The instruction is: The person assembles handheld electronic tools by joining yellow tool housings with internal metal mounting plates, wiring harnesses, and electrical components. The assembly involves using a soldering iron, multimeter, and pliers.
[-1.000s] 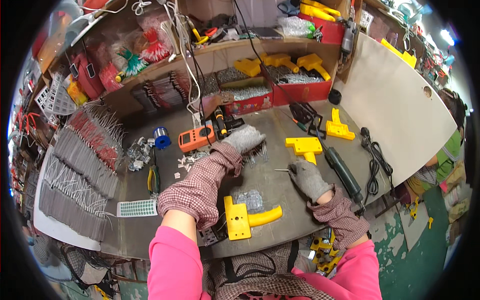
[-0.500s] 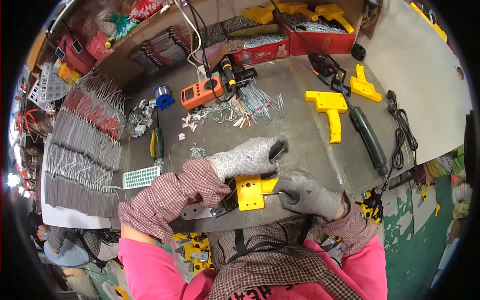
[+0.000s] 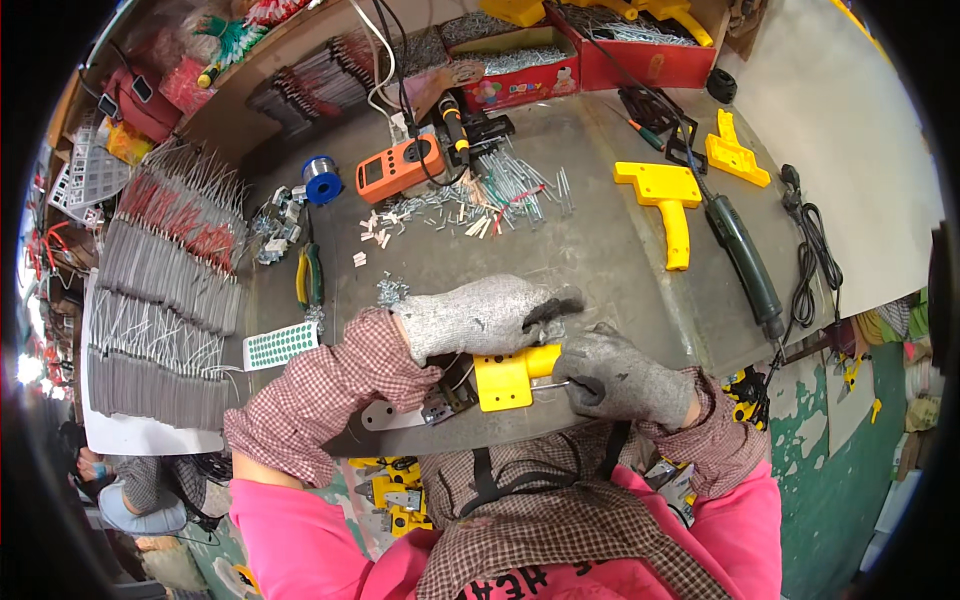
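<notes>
Our right hand [image 3: 622, 376] grips a metal rod [image 3: 550, 386] beside the yellow casing [image 3: 503, 384] — rod in hand, casing seemingly unfinished — while we cannot tell what our left hand [image 3: 472, 316] holds.

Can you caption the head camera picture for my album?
Gloved right grip holding a thin metal rod beside a yellow part, with the left grip nearby.

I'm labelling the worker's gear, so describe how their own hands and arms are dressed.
The left hand wears a pale grey knit glove, dark grey on the fingers. The right hand wears a darker grey glove with small dark marks. Brownish-red and white checked oversleeves with gathered ends cover part of the forearms; bright pink sleeves show above them.
</notes>
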### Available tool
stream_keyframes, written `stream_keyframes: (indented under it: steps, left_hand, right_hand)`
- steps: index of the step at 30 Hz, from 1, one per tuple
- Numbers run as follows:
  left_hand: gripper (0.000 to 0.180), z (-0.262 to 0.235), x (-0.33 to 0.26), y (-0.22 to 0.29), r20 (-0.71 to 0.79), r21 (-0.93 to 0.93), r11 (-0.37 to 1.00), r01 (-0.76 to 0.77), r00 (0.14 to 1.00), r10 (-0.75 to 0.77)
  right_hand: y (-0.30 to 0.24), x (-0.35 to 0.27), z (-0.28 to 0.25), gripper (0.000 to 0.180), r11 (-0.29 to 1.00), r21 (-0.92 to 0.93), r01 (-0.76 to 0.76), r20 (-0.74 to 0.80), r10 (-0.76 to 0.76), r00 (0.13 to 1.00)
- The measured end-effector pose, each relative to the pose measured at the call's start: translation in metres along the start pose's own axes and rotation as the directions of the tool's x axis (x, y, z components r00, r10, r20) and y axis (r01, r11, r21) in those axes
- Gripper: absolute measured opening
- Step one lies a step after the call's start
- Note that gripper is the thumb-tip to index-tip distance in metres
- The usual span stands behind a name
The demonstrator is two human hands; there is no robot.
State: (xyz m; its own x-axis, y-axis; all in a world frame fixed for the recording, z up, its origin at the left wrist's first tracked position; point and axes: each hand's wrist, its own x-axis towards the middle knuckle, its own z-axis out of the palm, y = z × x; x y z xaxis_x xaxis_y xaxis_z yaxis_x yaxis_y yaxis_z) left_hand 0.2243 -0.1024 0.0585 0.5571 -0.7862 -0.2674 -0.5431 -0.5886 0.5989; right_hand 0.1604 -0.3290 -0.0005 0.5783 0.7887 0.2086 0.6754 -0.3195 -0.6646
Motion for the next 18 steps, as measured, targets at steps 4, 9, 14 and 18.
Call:
stream_keyframes:
  steps: [4,9,14,18]
  left_hand:
    - [0.058,0.005,-0.001,-0.011,-0.107,-0.064,0.992,-0.109,0.989,0.102]
    - [0.059,0.008,0.006,-0.011,0.142,0.012,0.995,-0.098,0.985,0.095]
    - [0.06,0.002,0.002,0.001,0.151,0.103,0.991,-0.086,0.986,0.07]
    - [0.061,0.001,-0.019,0.001,0.173,0.283,0.929,-0.238,0.966,0.195]
  right_hand:
    - [-0.006,0.006,-0.001,0.019,0.992,-0.052,-0.113,0.121,0.119,0.986]
    - [-0.007,0.002,0.001,0.017,0.996,-0.092,-0.013,0.005,0.014,1.0]
    - [-0.002,-0.002,0.0,0.015,0.994,-0.106,-0.019,0.077,0.027,0.997]
    - [-0.012,-0.001,-0.004,0.012,0.988,-0.136,-0.066,0.039,0.072,0.997]
